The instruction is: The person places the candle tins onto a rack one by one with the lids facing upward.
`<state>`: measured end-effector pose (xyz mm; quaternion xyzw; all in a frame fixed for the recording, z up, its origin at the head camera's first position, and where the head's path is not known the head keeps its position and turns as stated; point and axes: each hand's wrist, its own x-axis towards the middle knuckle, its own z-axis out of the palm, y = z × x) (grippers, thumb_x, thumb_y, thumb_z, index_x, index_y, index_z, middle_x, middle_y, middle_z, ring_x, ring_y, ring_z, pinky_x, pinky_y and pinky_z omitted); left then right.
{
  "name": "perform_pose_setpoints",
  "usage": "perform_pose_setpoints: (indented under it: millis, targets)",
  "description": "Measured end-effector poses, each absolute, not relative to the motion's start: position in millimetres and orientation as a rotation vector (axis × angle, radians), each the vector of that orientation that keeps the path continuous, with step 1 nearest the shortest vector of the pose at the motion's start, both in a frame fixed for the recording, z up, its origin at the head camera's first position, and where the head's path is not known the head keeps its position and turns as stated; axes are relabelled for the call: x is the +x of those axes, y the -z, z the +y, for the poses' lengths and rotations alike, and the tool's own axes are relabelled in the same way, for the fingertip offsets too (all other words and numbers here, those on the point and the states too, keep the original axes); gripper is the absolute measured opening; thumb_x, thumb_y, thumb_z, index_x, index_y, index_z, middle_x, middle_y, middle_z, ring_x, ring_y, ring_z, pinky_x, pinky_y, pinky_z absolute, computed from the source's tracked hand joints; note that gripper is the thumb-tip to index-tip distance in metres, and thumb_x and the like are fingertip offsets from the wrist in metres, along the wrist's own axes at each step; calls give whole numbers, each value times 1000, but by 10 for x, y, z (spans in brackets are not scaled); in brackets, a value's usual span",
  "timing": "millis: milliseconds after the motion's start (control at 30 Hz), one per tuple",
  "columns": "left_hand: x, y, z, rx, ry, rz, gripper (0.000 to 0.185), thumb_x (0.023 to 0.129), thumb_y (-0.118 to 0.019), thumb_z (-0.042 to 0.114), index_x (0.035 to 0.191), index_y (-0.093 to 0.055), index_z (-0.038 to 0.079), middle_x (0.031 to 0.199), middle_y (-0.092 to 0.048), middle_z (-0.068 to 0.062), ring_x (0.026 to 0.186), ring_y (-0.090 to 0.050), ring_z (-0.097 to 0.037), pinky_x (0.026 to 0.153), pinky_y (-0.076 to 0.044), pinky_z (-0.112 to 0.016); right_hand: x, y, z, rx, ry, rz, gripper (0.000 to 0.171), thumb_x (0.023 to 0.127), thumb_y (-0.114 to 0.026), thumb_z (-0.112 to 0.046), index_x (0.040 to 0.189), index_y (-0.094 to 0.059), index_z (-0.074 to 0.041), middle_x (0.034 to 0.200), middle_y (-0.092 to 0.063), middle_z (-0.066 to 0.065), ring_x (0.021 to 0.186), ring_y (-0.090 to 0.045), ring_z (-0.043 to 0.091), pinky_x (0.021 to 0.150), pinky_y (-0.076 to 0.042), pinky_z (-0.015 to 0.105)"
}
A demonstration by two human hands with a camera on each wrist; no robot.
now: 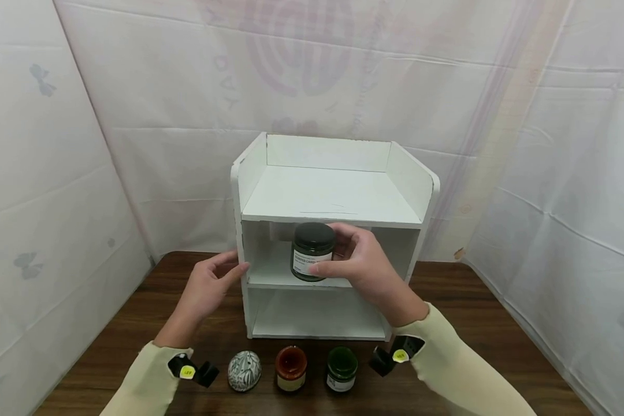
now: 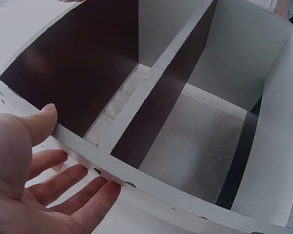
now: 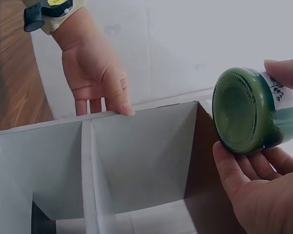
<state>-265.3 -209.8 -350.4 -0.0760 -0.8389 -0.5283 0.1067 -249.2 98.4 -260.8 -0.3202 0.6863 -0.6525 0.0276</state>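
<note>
Right hand [image 1: 366,268] grips the green jar [image 1: 312,251] at the shelf unit's [image 1: 333,196] middle opening, twelve o'clock from the table's [image 1: 499,323] jars. Left hand [image 1: 208,286], fingers straight, steadies the side. Placing step; next, I'd say, ease it in level.

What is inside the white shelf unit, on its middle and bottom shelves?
Both shelves of the white shelf unit look bare. The right hand holds a green jar before the middle shelf, covering part of it.
</note>
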Motion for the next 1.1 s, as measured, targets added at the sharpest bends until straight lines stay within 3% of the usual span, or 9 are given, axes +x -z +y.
perform_pose_setpoints:
  millis: [267, 467, 1100]
  targets:
    - [-2657, 3505, -2103, -237, 1533, -2469, 60, 98, -67, 49, 145, -58, 13, 141, -64, -14, 125, -62, -31, 98, -54, -45, -2501, 2537, 911, -1072, 2000, 2133, 54, 79, -82, -3, 130, -64, -3, 120, -70, 13, 98, -70, 19, 81, -58, 29]
    - [-2655, 3496, -2101, -233, 1538, -2468, 60, 98, -67, 48, 145, -58, 12, 140, -64, -14, 126, -62, -30, 98, -54, -44, -2483, 2489, 865, -1099, 1994, 2138, 52, 79, -82, -4, 127, -65, -3, 117, -70, 14, 94, -69, 17, 77, -57, 28]
    - [-2668, 3492, -2102, -212, 1553, -2470, 60, 98, -67, 49, 146, -58, 13, 141, -64, -14, 127, -61, -30, 100, -53, -44, -2491, 2362, 694, -1107, 2023, 2097, 52, 78, -82, 0, 127, -65, -2, 119, -71, 15, 100, -71, 20, 84, -58, 29]
